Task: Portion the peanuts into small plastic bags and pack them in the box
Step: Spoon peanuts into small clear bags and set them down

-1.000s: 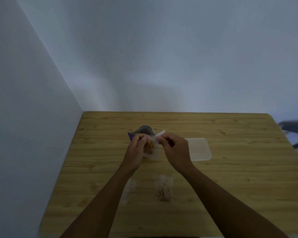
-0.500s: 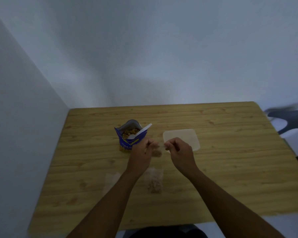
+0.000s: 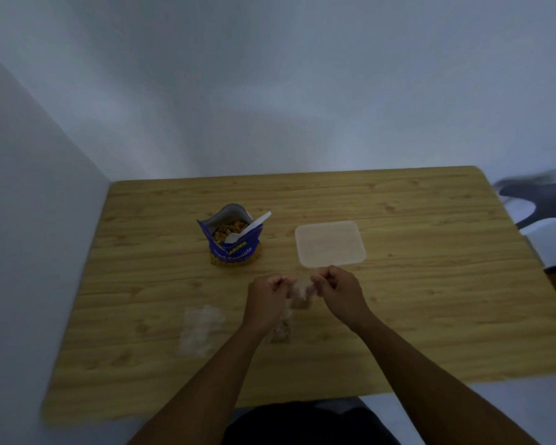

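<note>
My left hand (image 3: 265,298) and my right hand (image 3: 336,289) each pinch one top corner of a small clear plastic bag of peanuts (image 3: 300,295) above the wooden table (image 3: 430,300). Another filled small bag (image 3: 281,330) lies just below my left hand, partly hidden by the wrist. A blue peanut packet (image 3: 233,240) stands open behind my hands, with a white plastic spoon (image 3: 249,231) stuck in it. The translucent plastic box (image 3: 330,243) sits closed, to the right of the packet.
Several empty clear bags (image 3: 201,329) lie flat to the left of my left arm. The table is pushed into a corner of white walls (image 3: 29,220). A dark chair (image 3: 540,200) stands past the right edge.
Both hands moved toward me with the small bag, away from the blue packet, and the view tilted down. The spoon now stays in the packet.
</note>
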